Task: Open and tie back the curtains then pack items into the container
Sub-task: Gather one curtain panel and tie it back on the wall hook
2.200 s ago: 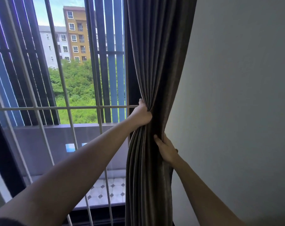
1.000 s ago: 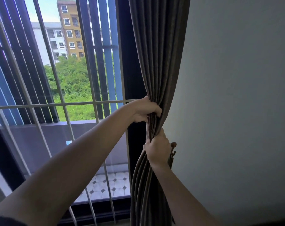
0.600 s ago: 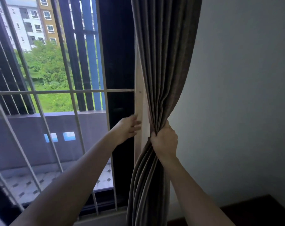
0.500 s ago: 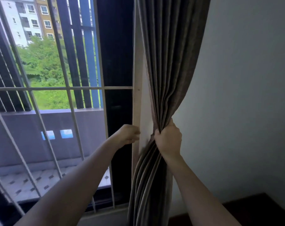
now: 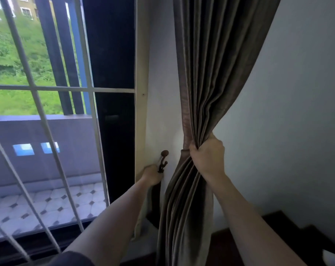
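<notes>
The grey-brown curtain point(image 5: 210, 73) hangs bunched against the wall to the right of the window. My right hand point(image 5: 207, 156) grips the gathered folds at mid height and holds them pulled right. A dark metal hook point(image 5: 163, 159) is fixed to the white wall strip to the left of the curtain. My left hand point(image 5: 151, 175) is just below the hook, fingers curled on a dark tieback strap point(image 5: 155, 202) that hangs down from it. No container or items for packing are in view.
A white window grille point(image 5: 38, 104) and a pale frame post point(image 5: 141, 73) fill the left side, with a tiled balcony beyond. The grey wall point(image 5: 287, 112) is on the right. Dark wooden furniture point(image 5: 277, 237) sits at the lower right.
My left hand let go of the curtain, dropped down and took hold of the strap at the hook. My right hand kept the bunched folds and drew them right, uncovering the hook.
</notes>
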Demonstrator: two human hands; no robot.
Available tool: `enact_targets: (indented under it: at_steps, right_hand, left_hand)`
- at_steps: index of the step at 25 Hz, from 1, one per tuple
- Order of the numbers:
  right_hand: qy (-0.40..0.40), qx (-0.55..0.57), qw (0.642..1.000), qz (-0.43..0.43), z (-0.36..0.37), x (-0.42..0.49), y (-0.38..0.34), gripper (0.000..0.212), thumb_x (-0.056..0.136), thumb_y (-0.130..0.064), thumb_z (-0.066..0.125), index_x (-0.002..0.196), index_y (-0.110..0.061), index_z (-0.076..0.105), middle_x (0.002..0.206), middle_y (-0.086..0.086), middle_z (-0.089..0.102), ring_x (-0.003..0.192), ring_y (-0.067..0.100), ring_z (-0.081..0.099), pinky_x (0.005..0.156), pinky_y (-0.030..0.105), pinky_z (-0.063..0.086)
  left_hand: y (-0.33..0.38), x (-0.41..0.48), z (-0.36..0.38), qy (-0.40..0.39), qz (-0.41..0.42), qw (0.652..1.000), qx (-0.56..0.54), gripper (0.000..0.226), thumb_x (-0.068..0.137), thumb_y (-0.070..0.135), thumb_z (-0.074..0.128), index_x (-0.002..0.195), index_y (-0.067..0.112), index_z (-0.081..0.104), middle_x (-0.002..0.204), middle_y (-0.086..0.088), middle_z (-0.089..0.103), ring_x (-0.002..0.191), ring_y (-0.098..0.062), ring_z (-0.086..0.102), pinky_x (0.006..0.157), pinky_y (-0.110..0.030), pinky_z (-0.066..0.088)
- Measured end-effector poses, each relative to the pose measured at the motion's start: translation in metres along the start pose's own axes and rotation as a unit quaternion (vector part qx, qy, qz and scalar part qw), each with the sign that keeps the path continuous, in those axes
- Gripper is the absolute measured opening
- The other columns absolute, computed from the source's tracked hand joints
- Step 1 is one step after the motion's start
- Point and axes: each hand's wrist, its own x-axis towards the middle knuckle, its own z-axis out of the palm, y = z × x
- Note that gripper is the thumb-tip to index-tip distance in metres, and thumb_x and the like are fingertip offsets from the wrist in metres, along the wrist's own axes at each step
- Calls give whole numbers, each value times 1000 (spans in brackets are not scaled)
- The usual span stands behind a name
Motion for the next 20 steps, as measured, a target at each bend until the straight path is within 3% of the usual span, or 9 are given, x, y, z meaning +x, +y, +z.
enact_targets:
  at_steps: [4,8,11,14,20]
  right_hand:
    - [-6,27,1000,13,0,4,2,28,85,-19,63,104,1,60,90,16,68,83,32,65,79,41,55]
    - [-18,30,999,12,5,10,5,29,83,-17,65,103,3,61,93,18,68,86,33,65,80,39,55]
    - [-31,25,999,11,12,9,5,29,83,-13,65,105,4,62,96,18,68,89,33,65,81,32,53]
    - [-40,43,998,8,22,5,0,29,82,-13,66,105,3,63,96,18,69,90,33,66,83,37,55]
    - [-71,101,992,10,46,-16,-26,27,81,-10,65,106,-1,63,88,6,67,83,20,63,74,22,48]
  left_hand:
    - [-10,10,22,-18,-56,992,-109,36,82,31,65,111,10,61,108,-7,65,98,-24,60,78,-25,45]
    - [-33,-3,9,-92,-3,970,-223,27,89,31,58,108,14,68,107,-7,68,99,-23,64,94,-34,50]
    - [-54,-19,-28,-86,66,984,-139,31,90,35,59,115,18,63,103,-5,69,95,-22,66,84,-30,53]
    - [-61,-31,-79,-86,100,991,-33,19,81,33,70,93,19,70,73,7,66,70,-10,64,65,-19,50]
    - [-57,-43,-150,-28,96,993,58,15,78,36,72,73,21,69,72,1,63,67,-11,56,60,-24,43]
